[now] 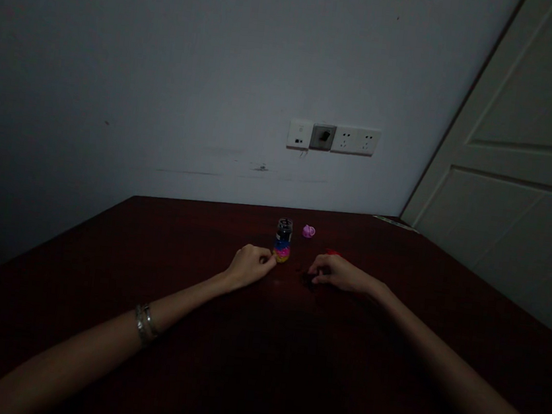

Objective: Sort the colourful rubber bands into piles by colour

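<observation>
A small clear jar [283, 240] stands upright on the dark reddish-brown table, filled with layered bands of black, blue, pink and yellow small pieces. My left hand [251, 264] rests at its lower left side, fingers curled and thumb and fingertips at the jar's base. To the right, my right hand [336, 271] is low over the table with bent fingers drawn together. Beneath its fingertips lie small dark bits [306, 277], too dim to name. Something red [332, 252] shows partly behind that hand. Farther back sits a small pink-purple lid-like piece with a ring [308, 231].
The table [194, 224] meets a pale wall [195, 78] at its far edge. Sockets and a switch panel [334, 138] are set in the wall. On the right stands a white panelled door [518, 181]. The light is dim.
</observation>
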Tool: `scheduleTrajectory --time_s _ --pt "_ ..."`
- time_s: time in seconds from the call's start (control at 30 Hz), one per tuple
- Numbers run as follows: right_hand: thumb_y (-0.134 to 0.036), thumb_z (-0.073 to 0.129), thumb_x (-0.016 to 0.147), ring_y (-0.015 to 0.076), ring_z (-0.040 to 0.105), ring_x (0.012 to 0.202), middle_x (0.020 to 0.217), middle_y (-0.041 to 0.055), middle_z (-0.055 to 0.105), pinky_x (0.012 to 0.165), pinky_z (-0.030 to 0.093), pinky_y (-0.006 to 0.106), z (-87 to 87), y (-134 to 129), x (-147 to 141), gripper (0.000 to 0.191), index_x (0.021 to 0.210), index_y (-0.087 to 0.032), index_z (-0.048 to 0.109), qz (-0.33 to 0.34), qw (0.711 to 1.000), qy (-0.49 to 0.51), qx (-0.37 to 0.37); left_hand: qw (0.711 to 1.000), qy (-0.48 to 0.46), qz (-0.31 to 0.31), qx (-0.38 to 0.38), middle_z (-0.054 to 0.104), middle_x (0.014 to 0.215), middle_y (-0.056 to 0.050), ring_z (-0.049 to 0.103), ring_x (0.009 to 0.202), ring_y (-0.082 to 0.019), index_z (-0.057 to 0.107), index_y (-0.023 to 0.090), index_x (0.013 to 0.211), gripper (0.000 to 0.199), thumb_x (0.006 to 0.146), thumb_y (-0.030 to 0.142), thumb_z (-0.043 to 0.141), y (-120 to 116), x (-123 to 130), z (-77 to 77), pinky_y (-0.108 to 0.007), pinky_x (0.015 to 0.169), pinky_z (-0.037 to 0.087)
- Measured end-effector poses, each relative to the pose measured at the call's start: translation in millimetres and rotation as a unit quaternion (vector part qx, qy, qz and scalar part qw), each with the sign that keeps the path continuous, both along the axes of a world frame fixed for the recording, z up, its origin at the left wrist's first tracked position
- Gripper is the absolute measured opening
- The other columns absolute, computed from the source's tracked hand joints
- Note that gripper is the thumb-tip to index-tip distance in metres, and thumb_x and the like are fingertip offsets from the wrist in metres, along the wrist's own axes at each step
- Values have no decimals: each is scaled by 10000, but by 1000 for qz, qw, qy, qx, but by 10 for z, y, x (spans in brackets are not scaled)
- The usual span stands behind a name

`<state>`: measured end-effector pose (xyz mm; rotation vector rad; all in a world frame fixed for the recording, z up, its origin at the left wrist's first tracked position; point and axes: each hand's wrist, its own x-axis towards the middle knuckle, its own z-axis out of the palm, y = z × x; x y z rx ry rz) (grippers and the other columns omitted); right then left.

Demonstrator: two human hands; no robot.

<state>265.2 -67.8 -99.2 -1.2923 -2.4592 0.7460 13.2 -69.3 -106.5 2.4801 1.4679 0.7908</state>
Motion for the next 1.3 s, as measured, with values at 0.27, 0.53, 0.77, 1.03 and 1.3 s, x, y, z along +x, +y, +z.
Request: scheduleTrajectory --time_s 0.27,0.53,0.77,1.03,1.3 --pt "-187 460 791 149 562 707 794 60 626 651 408 251 -76 -10 -8 152 785 -151 608 21 997 -49 60 980 -180 0 83 487 652 21 437 580 -92 592 159 843 230 782 357 492 189 -26 25 -210 559 338" --pt "-214 439 812 147 514 713 789 55 582 671 393 268 -54 -13 -17 140 767 -155 558 13 994 -33 102 965 -236 -45 107 486 945 -55 489 859 -157 494 164 1095 471 695 373 632 354 138 105 -291 756 420" --pt "-300 462 808 137 502 696 781 40 568 636 401 259 428 196 -141 173 799 -152 553 -22 985 134 110 975 -192 -44 99 530 907 -62 487 870 -185 572 154 1019 469 659 443 655 499 246 120 -319 768 412" --pt "-216 481 781 114 506 634 717 32 588 594 396 237 873 471 -581 120 785 -137 572 1 983 104 151 983 -161 -46 74 565 756 -49 498 724 -160 654 136 806 344 686 457 622 589 276 149 -282 657 395" --pt "-124 527 691 105 518 585 657 41 614 552 377 220 977 585 -644 121 743 -108 636 38 989 -13 141 979 -177 -78 57 570 805 -51 512 740 -153 650 147 799 318 678 441 632 583 256 152 -278 656 404"
